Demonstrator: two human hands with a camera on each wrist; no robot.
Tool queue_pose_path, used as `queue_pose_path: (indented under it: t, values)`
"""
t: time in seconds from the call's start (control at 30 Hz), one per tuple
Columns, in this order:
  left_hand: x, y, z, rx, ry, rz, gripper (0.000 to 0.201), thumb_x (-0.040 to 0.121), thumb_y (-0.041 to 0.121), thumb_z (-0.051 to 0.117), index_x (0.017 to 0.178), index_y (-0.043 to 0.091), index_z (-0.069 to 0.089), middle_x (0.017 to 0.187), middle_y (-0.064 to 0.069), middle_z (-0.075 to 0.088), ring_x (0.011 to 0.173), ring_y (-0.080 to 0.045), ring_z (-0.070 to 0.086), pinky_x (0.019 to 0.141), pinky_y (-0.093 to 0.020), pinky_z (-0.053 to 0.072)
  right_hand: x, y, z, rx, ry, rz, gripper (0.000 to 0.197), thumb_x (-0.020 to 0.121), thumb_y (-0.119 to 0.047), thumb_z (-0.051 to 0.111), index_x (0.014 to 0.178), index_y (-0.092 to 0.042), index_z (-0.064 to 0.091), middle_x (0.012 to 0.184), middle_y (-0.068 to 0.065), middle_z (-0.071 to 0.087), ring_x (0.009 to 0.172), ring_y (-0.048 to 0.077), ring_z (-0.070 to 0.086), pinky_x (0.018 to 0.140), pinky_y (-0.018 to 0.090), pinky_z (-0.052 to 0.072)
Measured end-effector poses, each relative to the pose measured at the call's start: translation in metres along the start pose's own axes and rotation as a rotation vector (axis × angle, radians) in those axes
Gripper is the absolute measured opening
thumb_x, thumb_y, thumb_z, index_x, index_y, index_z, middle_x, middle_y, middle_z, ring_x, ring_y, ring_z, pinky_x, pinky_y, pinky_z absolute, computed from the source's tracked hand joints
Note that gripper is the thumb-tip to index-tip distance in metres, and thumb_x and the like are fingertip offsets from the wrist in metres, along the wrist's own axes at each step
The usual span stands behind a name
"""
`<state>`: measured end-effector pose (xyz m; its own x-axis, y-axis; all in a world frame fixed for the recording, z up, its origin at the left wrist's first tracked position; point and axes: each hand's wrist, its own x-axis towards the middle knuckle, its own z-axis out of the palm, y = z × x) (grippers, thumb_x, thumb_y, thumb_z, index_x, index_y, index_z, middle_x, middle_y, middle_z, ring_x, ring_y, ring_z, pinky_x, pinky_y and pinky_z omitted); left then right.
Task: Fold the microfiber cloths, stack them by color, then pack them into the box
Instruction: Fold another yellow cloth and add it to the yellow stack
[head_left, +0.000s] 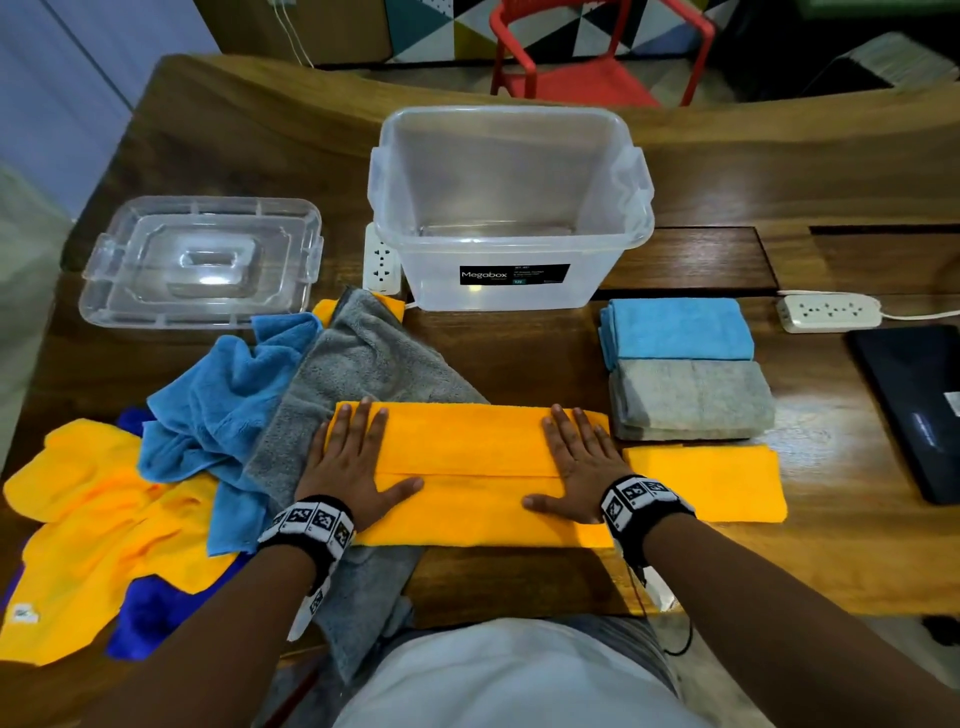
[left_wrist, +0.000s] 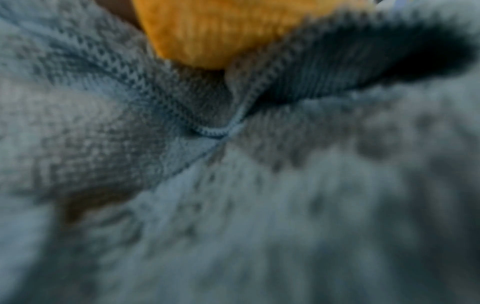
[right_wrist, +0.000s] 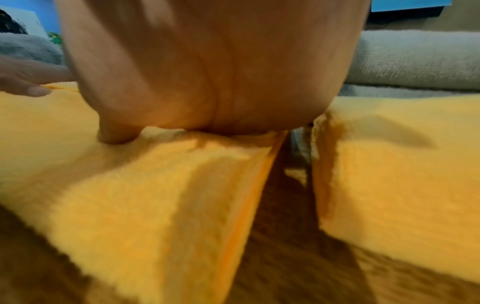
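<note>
A yellow cloth (head_left: 467, 467), folded into a long strip, lies on the wooden table in front of me. My left hand (head_left: 356, 457) presses flat on its left end and my right hand (head_left: 574, 462) presses flat on its right end, fingers straight. The right wrist view shows my palm (right_wrist: 207, 72) on the same yellow cloth (right_wrist: 130, 195). In the left wrist view I see only grey cloth (left_wrist: 233, 205) and a bit of yellow cloth (left_wrist: 221, 30). Folded blue (head_left: 675, 330), grey (head_left: 691, 397) and yellow (head_left: 722, 483) cloths lie at right. The clear box (head_left: 511, 291) stands open behind.
Unfolded grey (head_left: 363, 364), light blue (head_left: 228, 405), yellow (head_left: 104, 514) and dark blue (head_left: 150, 613) cloths are heaped at left. The box lid (head_left: 202, 260) lies at back left. Two power strips (head_left: 831, 312) (head_left: 382, 260) and a black laptop (head_left: 919, 410) sit on the table. A red chair (head_left: 597, 52) stands beyond.
</note>
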<state>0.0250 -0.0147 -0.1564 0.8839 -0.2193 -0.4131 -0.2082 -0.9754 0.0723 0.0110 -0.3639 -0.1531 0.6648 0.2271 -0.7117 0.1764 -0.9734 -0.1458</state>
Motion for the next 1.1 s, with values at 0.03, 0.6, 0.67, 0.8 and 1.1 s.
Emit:
queue_pose_path:
  t: [0.03, 0.6, 0.67, 0.8, 1.1]
  values:
    - [0.002, 0.0, -0.003, -0.001, -0.035, 0.003, 0.109, 0.073, 0.093, 0.009, 0.152, 0.024, -0.021, 0.158, 0.002, -0.029, 0.147, -0.02, -0.024, 0.119, -0.045, -0.011, 0.0, 0.0, -0.001, 0.002, -0.012, 0.002, 0.117, 0.073, -0.094, 0.026, 0.136, -0.029, -0.046, 0.14, -0.005, -0.057, 0.138, 0.023, -0.041, 0.113, 0.043, -0.022]
    - [0.006, -0.025, -0.09, -0.057, -0.174, -0.275, 0.046, 0.095, 0.048, 0.054, 0.12, 0.01, 0.058, 0.121, -0.014, 0.062, 0.111, -0.031, 0.058, 0.091, -0.037, 0.047, 0.004, -0.014, -0.016, 0.067, 0.077, 0.075, 0.131, 0.067, -0.084, 0.062, 0.155, -0.029, -0.018, 0.165, 0.0, -0.019, 0.152, 0.031, -0.013, 0.121, 0.053, 0.002]
    - [0.004, -0.025, -0.086, -0.114, -0.188, -0.271, 0.047, 0.095, 0.046, 0.055, 0.124, 0.009, 0.054, 0.125, -0.015, 0.06, 0.113, -0.031, 0.056, 0.091, -0.037, 0.045, 0.005, -0.013, -0.013, 0.059, 0.071, 0.078, 0.131, 0.068, -0.085, 0.06, 0.155, -0.028, -0.02, 0.164, 0.0, -0.022, 0.152, 0.03, -0.016, 0.121, 0.053, 0.0]
    - [-0.001, -0.03, -0.08, -0.319, -0.228, -0.243, 0.031, 0.099, 0.037, 0.05, 0.118, 0.013, 0.059, 0.121, -0.013, 0.064, 0.106, -0.03, 0.06, 0.086, -0.034, 0.044, 0.006, -0.013, -0.011, 0.062, 0.079, 0.077, 0.131, 0.069, -0.085, 0.059, 0.155, -0.028, -0.021, 0.164, 0.0, -0.024, 0.151, 0.03, -0.018, 0.121, 0.053, -0.001]
    - [-0.003, -0.028, -0.08, -0.395, -0.123, -0.265, 0.028, 0.1, 0.034, 0.05, 0.114, 0.011, 0.054, 0.115, -0.014, 0.062, 0.097, -0.028, 0.058, 0.076, -0.033, 0.039, 0.006, -0.012, -0.008, 0.075, 0.087, 0.07, 0.131, 0.069, -0.084, 0.059, 0.154, -0.028, -0.022, 0.163, 0.0, -0.026, 0.151, 0.031, -0.02, 0.121, 0.053, -0.004]
